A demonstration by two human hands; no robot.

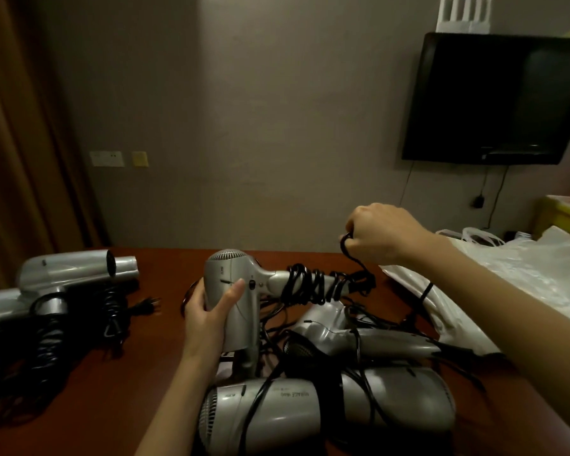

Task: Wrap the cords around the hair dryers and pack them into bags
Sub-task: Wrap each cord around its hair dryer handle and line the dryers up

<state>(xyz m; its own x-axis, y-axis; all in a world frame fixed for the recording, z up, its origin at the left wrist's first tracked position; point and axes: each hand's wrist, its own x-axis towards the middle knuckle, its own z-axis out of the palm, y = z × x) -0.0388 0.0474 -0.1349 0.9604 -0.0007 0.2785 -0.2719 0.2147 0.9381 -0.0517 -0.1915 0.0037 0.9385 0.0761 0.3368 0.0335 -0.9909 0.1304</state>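
My left hand grips the barrel of a silver hair dryer held above the brown table. Its handle points right, and a black cord is coiled around that handle in several loops. My right hand pinches the free end of this cord, raised up and to the right of the handle. Two more silver hair dryers lie below in a tangle of loose black cords. Another silver dryer with a bundled cord lies at the left. Clear plastic bags lie at the right.
A black plug lies on the table left of my left hand. A dark wall-mounted screen hangs at the upper right. A brown curtain covers the left side. A yellow piece of furniture stands at the far right.
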